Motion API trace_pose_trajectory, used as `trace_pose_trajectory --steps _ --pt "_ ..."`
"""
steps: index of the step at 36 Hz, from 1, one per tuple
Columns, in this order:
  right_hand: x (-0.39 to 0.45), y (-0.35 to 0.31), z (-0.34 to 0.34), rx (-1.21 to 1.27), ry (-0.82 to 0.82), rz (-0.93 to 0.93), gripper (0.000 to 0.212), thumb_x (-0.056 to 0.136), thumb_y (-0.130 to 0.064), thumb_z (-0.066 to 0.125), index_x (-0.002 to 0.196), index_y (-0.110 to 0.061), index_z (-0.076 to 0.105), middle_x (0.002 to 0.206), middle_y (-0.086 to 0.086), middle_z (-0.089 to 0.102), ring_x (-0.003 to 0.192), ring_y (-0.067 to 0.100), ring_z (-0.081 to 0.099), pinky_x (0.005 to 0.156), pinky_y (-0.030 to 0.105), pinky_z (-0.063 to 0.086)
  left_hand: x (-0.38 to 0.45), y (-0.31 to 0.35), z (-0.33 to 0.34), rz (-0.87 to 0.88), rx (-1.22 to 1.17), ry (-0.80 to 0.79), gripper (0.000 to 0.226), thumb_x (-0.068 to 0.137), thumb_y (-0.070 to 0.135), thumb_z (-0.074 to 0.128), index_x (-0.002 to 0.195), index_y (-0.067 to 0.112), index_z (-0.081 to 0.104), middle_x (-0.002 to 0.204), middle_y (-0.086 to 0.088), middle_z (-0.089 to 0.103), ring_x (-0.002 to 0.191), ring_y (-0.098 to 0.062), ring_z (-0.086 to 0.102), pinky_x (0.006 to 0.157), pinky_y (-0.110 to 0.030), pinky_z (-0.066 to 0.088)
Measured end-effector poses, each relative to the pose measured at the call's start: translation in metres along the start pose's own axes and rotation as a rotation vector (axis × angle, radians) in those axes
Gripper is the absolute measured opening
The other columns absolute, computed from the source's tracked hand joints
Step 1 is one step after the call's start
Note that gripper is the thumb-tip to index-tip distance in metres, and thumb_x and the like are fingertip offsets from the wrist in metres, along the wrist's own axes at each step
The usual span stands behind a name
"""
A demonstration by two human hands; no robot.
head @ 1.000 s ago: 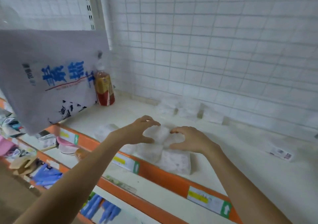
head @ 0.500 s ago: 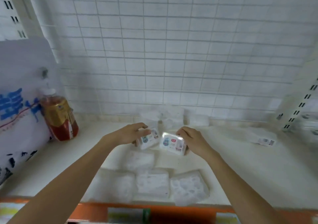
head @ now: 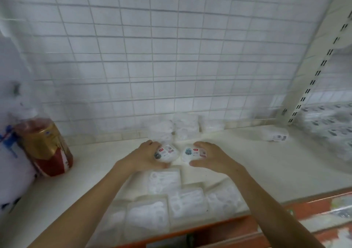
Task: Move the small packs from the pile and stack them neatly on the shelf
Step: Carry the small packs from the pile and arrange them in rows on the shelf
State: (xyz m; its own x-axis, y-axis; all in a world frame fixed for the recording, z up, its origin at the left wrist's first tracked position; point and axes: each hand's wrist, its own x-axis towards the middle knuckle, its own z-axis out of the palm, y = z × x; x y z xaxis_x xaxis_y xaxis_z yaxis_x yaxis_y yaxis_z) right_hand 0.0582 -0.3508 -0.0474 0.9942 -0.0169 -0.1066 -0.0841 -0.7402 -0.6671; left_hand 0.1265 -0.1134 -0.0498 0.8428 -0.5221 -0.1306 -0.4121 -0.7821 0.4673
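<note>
Where the shelf (head: pixel 285 171) meets its orange front edge, a pile of flat white packs (head: pixel 182 200) lies | left hand (head: pixel 144 157) curls round one small pack (head: pixel 167 152) | right hand (head: pixel 213 157) grips another pack (head: pixel 192 152) | stacked packs (head: pixel 185 127) stand against the grid back | bottle (head: pixel 44 147) far left.

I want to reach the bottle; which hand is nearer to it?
Left. The left hand lies right of the bottle; the right hand is farther right.
</note>
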Motion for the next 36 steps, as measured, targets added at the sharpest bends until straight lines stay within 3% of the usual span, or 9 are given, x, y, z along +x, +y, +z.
trace_pose_trajectory --steps 5,9,14,19,26,30,36 --pt "-0.001 0.002 0.01 -0.081 0.042 0.044 0.081 0.073 -0.029 0.076 0.142 -0.021 0.034 0.14 0.004 0.039 0.123 0.016 0.043 0.098 0.024 0.039 -0.004 0.001 0.009 -0.003 -0.051 0.106 0.077 0.054 0.057 0.062 0.118 0.018 0.045 0.107 0.003 0.045 0.105 -0.017 0.046 0.086 -0.03 0.042" --pt "-0.003 0.0 0.012 -0.098 0.064 0.04 0.078 0.075 -0.025 0.075 0.141 -0.018 0.036 0.14 0.003 0.04 0.121 0.015 0.045 0.087 0.017 0.038 -0.002 0.001 0.01 0.002 -0.028 0.087 0.065 0.062 0.051 0.068 0.113 0.017 0.047 0.103 0.002 0.044 0.101 -0.018 0.045 0.082 -0.029 0.042" --pt "-0.015 -0.004 0.007 -0.216 0.138 0.008 0.077 0.072 -0.033 0.076 0.138 -0.019 0.04 0.135 -0.002 0.041 0.123 0.015 0.04 0.101 0.027 0.038 -0.001 0.007 0.004 0.033 0.056 0.087 0.053 0.07 0.038 0.069 0.113 0.017 0.047 0.102 0.002 0.045 0.098 -0.018 0.045 0.077 -0.026 0.04" --pt "-0.056 -0.003 -0.02 -0.324 0.348 -0.066 0.07 0.074 -0.033 0.074 0.134 -0.021 0.041 0.125 -0.004 0.042 0.117 0.014 0.039 0.092 0.023 0.039 -0.009 0.032 0.004 0.211 0.046 0.14 0.069 0.075 0.025 0.069 0.133 0.014 0.035 0.123 -0.003 0.04 0.112 -0.02 0.036 0.088 -0.026 0.036" --pt "-0.133 0.031 -0.061 -0.361 0.533 -0.024 0.068 0.073 -0.031 0.076 0.132 -0.02 0.045 0.129 -0.002 0.046 0.115 0.019 0.041 0.094 0.031 0.04 -0.021 0.118 0.028 0.522 -0.104 0.222 0.066 0.073 0.015 0.07 0.131 0.016 0.038 0.114 0.007 0.033 0.102 -0.005 0.027 0.079 -0.005 0.027" --pt "-0.186 0.065 -0.077 -0.337 0.629 0.053 0.068 0.071 -0.028 0.078 0.131 -0.018 0.048 0.124 0.001 0.049 0.11 0.022 0.046 0.088 0.031 0.041 -0.022 0.176 0.052 0.646 -0.05 0.216 0.067 0.074 0.016 0.069 0.133 0.014 0.038 0.122 0.001 0.038 0.103 -0.005 0.026 0.085 -0.014 0.026" --pt "-0.273 0.125 -0.103 -0.302 0.718 0.192 0.07 0.072 -0.031 0.077 0.133 -0.019 0.046 0.128 0.0 0.048 0.113 0.018 0.044 0.091 0.03 0.043 -0.024 0.266 0.106 0.738 -0.036 0.149 0.068 0.072 0.026 0.067 0.133 0.014 0.04 0.124 -0.001 0.04 0.115 -0.015 0.034 0.086 -0.011 0.023"
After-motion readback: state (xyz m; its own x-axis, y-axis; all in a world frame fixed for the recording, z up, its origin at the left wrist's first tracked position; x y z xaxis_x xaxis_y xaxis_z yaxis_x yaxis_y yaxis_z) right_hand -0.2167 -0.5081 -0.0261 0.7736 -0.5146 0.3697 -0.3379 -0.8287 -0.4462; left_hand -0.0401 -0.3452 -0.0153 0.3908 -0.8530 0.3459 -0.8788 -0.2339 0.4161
